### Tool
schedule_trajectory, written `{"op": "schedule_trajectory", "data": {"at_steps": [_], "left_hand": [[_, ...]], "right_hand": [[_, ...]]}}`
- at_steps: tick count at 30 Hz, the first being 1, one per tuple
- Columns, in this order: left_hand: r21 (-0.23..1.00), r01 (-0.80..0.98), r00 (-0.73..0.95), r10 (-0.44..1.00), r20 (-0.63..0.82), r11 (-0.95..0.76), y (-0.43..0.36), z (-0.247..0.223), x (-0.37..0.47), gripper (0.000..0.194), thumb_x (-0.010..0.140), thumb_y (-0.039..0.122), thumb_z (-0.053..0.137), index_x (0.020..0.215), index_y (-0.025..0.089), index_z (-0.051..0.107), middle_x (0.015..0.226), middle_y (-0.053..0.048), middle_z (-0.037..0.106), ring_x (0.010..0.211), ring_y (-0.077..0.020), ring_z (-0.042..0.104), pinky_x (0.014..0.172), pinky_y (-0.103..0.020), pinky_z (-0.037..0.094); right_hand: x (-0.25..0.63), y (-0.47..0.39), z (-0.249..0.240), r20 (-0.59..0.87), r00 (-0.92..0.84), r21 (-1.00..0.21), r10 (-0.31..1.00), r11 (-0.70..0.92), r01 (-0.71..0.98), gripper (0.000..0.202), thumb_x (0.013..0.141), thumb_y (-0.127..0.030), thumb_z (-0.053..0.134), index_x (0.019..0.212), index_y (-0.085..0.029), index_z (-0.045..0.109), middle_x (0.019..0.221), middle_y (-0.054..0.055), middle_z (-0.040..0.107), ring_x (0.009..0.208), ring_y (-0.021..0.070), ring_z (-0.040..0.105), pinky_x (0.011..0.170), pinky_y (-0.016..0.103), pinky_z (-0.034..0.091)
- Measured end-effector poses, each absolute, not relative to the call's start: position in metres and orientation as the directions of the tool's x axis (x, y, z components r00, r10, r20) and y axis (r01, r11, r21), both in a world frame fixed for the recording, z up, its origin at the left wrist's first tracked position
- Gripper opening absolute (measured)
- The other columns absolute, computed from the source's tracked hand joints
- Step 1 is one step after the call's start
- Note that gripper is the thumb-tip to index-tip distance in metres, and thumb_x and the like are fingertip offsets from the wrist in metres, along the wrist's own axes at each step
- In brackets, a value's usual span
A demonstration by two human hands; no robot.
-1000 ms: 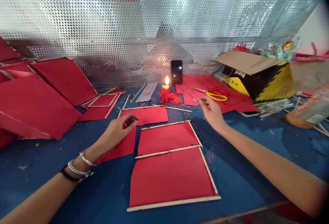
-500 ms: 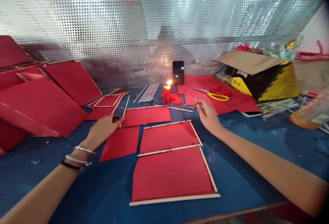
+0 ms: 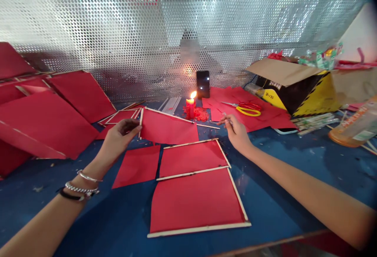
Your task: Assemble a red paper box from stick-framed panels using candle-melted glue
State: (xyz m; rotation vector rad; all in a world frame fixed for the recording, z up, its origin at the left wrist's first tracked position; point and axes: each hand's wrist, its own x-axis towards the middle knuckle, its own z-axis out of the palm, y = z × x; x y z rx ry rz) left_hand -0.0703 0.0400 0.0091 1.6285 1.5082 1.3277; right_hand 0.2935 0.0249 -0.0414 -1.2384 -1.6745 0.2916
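My left hand (image 3: 119,137) pinches the left end of a red paper strip (image 3: 171,128) edged with thin pale sticks, and that end is raised off the table. My right hand (image 3: 237,131) has its fingertips closed together; whatever they hold is too small to make out. Just left of these fingertips lies a thin stick (image 3: 208,126). A lit red candle (image 3: 191,109) stands in melted wax between the hands. Nearer me is a larger red paper panel (image 3: 197,200) framed with sticks, and left of it a plain red paper piece (image 3: 137,166).
Stick-framed red panels (image 3: 44,119) are stacked at the left. Yellow- and red-handled scissors (image 3: 249,110) rest on red sheets behind my right hand. A phone (image 3: 203,84), a black-and-yellow box (image 3: 297,92) and a plastic bottle (image 3: 357,127) stand on the blue table (image 3: 279,194).
My left hand has lifted the left end of the stick-edged red paper, tilting it up from the table. My right hand stays in nearly the same place.
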Motion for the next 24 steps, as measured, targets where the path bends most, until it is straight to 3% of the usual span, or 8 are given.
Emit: {"op": "schedule_trajectory", "data": {"at_steps": [4, 10, 16, 21, 24], "left_hand": [[0.88, 0.377, -0.059, 0.941, 0.334, -0.289, 0.032, 0.015, -0.064, 0.054, 0.06, 0.044, 0.071, 0.106, 0.019, 0.06, 0.089, -0.002, 0.065, 0.08, -0.0151, 0.058, 0.078, -0.028, 0.048], [0.825, 0.468, -0.134, 0.897, 0.421, -0.317, 0.02, 0.021, -0.06, 0.04, 0.06, 0.046, 0.069, 0.088, 0.017, 0.066, 0.083, -0.003, 0.066, 0.077, -0.0174, 0.058, 0.08, -0.033, 0.048], [0.753, 0.513, -0.016, 0.873, 0.488, -0.412, 0.011, 0.029, -0.055, 0.025, 0.069, 0.036, 0.065, 0.086, 0.018, 0.062, 0.079, 0.0, 0.061, 0.074, -0.0139, 0.055, 0.078, -0.029, 0.046], [0.696, 0.538, -0.028, 0.815, 0.579, -0.476, -0.001, 0.04, -0.044, 0.02, 0.068, 0.035, 0.066, 0.08, 0.019, 0.062, 0.078, 0.001, 0.061, 0.073, -0.0137, 0.055, 0.072, -0.027, 0.047], [0.7, 0.523, -0.051, 0.801, 0.596, -0.487, -0.007, 0.044, -0.036, 0.02, 0.067, 0.034, 0.067, 0.079, 0.019, 0.063, 0.074, 0.002, 0.061, 0.07, -0.0129, 0.054, 0.068, -0.025, 0.047]], "right_hand": [[0.293, 0.026, -0.043, 0.558, -0.001, -0.656, 0.83, 0.442, 0.612, 0.01, 0.089, -0.032, 0.036, 0.089, -0.024, 0.042, 0.09, 0.006, 0.068, 0.082, 0.0219, 0.062, 0.069, 0.033, 0.044], [0.288, 0.028, -0.042, 0.554, -0.044, -0.687, 0.831, 0.486, 0.541, 0.015, 0.084, -0.031, 0.046, 0.093, -0.023, 0.037, 0.1, 0.008, 0.062, 0.09, 0.0202, 0.06, 0.075, 0.034, 0.045], [0.277, 0.024, -0.032, 0.506, -0.166, -0.692, 0.847, 0.513, 0.508, 0.028, 0.082, -0.04, 0.051, 0.099, -0.023, 0.036, 0.113, 0.011, 0.054, 0.11, 0.0217, 0.051, 0.092, 0.041, 0.039], [0.266, 0.026, -0.038, 0.499, -0.225, -0.674, 0.837, 0.538, 0.506, 0.04, 0.077, -0.04, 0.058, 0.105, -0.023, 0.034, 0.115, 0.012, 0.049, 0.114, 0.0246, 0.047, 0.096, 0.046, 0.036], [0.261, 0.03, -0.039, 0.51, -0.186, -0.74, 0.84, 0.539, 0.403, 0.04, 0.074, -0.036, 0.06, 0.1, -0.024, 0.033, 0.114, 0.011, 0.049, 0.113, 0.0224, 0.047, 0.094, 0.043, 0.038]]}}
